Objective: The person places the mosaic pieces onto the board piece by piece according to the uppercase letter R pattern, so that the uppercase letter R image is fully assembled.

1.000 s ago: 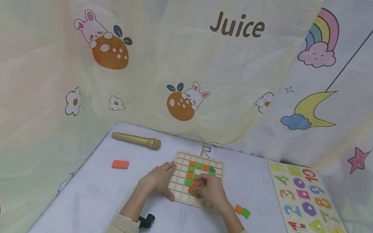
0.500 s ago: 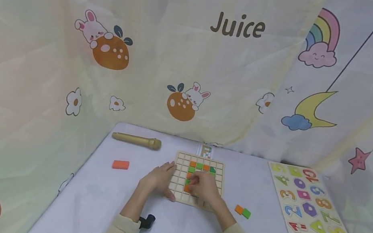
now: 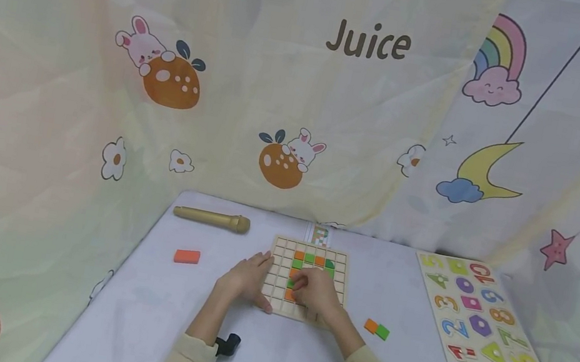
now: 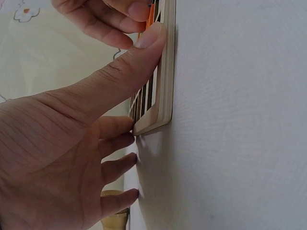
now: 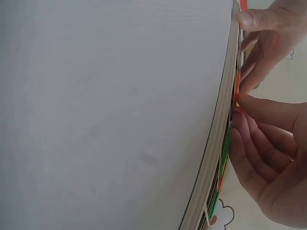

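A wooden grid board (image 3: 282, 245) lies on the table with orange and green square tiles in several of its cells. My left hand (image 3: 247, 277) rests at its left side; in the left wrist view the thumb (image 4: 148, 40) presses the board's edge and the other fingers reach along its side, fairly straight. Over the board's lower middle, my right hand (image 3: 319, 292) bends its fingers and pinches an orange tile (image 3: 289, 295) at a cell near the lower left of the pattern. The right wrist view has the thumb (image 5: 254, 103) against that tile. The hand hides part of the pattern.
An orange and a green tile (image 3: 382, 332) lie right of the board. Left are a red-orange block (image 3: 187, 256) and a gold toy microphone (image 3: 211, 218). A number puzzle board (image 3: 482, 316) lies far right; a small pattern card (image 3: 320, 235) sits behind the grid.
My right hand has moved left and slightly down with the orange tile, bringing it to the cell below the left green tile. It has barely moved since. The left hand has stayed put.
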`<state>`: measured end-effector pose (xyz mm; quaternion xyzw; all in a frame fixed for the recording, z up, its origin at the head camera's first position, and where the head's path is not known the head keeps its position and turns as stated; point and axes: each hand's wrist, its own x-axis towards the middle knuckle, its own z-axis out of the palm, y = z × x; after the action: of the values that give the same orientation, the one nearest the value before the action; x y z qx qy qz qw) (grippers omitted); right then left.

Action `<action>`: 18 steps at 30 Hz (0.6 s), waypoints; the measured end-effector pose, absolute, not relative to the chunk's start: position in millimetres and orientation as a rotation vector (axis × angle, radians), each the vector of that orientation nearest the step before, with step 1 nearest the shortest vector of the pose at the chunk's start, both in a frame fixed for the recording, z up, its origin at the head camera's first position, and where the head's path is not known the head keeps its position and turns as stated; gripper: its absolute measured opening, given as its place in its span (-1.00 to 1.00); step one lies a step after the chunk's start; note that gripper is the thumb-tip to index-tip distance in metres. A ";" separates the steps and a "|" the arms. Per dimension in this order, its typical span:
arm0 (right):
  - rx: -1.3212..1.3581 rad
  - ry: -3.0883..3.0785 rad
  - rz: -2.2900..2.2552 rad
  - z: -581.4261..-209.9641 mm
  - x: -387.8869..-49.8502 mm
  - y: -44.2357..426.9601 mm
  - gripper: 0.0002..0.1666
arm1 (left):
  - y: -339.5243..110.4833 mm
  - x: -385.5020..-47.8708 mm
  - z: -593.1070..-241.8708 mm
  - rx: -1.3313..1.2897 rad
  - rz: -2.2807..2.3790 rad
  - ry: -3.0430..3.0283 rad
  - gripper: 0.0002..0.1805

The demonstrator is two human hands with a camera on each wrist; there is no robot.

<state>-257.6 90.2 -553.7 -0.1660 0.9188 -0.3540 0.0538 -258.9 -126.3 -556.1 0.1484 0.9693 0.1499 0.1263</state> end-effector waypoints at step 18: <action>-0.333 2.840 -1.257 -538.5 -242.8 131.8 -0.70 | -125.0 -253.1 -547.2 0.430 0.492 2.805 0.45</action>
<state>-242.8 131.8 -538.5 -0.1065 0.9093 -0.4023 0.0091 -253.1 -125.0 -547.2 0.1480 0.9656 0.1693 0.1305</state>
